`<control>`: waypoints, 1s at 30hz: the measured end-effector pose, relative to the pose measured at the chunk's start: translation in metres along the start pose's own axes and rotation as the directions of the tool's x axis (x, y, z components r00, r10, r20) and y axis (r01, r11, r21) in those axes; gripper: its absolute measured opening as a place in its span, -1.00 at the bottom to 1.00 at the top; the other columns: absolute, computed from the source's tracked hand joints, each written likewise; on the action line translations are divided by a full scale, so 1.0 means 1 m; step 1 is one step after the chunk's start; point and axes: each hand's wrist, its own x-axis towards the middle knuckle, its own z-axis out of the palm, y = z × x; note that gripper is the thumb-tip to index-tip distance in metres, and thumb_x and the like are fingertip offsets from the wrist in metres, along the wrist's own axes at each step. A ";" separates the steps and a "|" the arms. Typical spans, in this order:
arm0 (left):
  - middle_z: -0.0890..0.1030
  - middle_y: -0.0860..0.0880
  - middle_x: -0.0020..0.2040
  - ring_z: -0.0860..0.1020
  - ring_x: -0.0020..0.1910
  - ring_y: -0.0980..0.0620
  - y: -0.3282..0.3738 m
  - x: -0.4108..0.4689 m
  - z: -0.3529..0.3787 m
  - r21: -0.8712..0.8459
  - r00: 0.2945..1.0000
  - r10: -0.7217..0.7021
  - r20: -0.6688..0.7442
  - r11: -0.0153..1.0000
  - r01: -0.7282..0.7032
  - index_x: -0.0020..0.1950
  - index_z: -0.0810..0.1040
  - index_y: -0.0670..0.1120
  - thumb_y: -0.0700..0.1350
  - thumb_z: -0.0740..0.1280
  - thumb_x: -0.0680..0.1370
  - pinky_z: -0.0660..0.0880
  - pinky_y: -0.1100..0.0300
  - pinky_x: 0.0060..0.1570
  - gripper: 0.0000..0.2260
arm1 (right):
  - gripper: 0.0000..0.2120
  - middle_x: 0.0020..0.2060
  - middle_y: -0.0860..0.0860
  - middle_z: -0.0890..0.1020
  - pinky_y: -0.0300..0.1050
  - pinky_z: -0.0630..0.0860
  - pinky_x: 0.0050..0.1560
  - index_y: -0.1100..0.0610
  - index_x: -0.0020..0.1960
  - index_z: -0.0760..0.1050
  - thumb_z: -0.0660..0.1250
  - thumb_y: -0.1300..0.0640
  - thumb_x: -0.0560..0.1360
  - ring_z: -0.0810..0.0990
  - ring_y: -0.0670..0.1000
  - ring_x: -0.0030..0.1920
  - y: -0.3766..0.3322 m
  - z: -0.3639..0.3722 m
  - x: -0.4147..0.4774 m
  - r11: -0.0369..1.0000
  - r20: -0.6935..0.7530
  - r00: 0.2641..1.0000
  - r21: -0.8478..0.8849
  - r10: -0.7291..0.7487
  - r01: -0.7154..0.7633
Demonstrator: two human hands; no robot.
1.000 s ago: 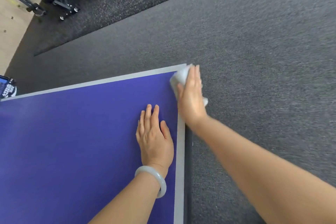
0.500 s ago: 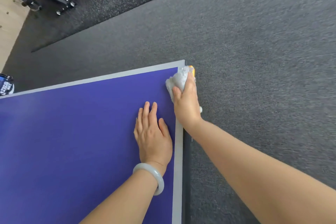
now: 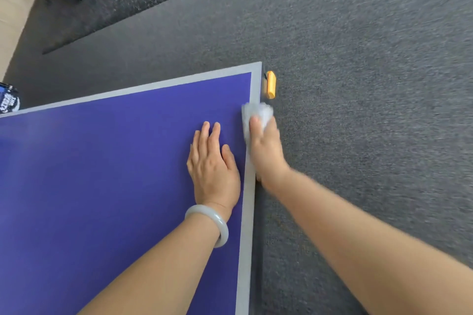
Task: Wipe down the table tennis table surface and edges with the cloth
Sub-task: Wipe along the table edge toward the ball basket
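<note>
The white cloth (image 3: 257, 112) is on the right side edge of the table tennis desk (image 3: 102, 186), a little before the far corner (image 3: 256, 68), and it lies over the grey border band (image 3: 247, 238) so that one part is on the top and one part hangs over the side. The right hand (image 3: 266, 151) has it: the grip is closed on the crumpled cloth, with one finger on top of it and the other fingers going down past the rim, where I cannot see them. The left hand (image 3: 213, 161) lies flat on the blue surface just beside the band, fingers straight and together, holding nothing; it wears a pale bracelet (image 3: 212, 222) on the wrist. I judge that the work now is the edge and not the wide surface. How much is already done I cannot tell, because the blue top shows no wet trace and no dust line. The short piece up to the corner, the far edge going to the left, and the long piece of band toward the person possibly all wait for the cloth. The cloth is a wad with no clear direction; it is only a little longer along the band. This band runs almost straight away from the person, leaning slightly right at the far end. An orange part (image 3: 270, 84) sticks out beside the corner, over the grey carpet floor (image 3: 358, 84).
</note>
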 end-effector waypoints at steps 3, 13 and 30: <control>0.08 0.16 0.60 -0.02 0.58 0.13 -0.001 -0.001 0.001 -0.004 1.000 0.004 -0.008 1.000 -0.004 0.57 0.17 0.10 -0.05 0.02 0.69 -0.02 0.07 0.50 -0.58 | -0.43 0.49 0.14 0.30 0.14 0.19 0.47 0.07 0.61 0.03 0.03 -0.13 0.67 0.27 0.22 0.46 -0.025 -0.002 0.038 0.997 -0.029 0.999 0.071 -0.032 0.034; 0.12 0.09 0.60 0.02 0.58 0.06 -0.003 0.005 -0.003 -0.066 1.000 0.021 0.004 0.998 -0.021 0.57 0.21 0.04 -0.09 0.00 0.71 -0.01 0.03 0.49 -0.59 | -0.39 0.49 -0.10 0.24 0.03 0.17 0.52 -0.02 0.59 0.07 0.00 -0.24 0.61 0.18 -0.14 0.51 0.100 0.012 -0.176 0.990 0.016 0.993 0.071 -0.120 0.119; 0.06 0.11 0.61 0.01 0.58 0.12 -0.123 -0.234 -0.054 -0.017 0.924 0.333 0.187 0.942 -0.336 0.61 0.10 -0.01 -0.01 0.01 0.68 -0.01 0.14 0.53 -0.52 | -0.45 0.48 0.11 0.20 0.11 0.27 0.45 0.06 0.59 0.04 0.02 -0.12 0.67 0.31 0.11 0.43 0.103 0.011 -0.168 0.994 0.050 0.994 -0.019 -0.102 0.103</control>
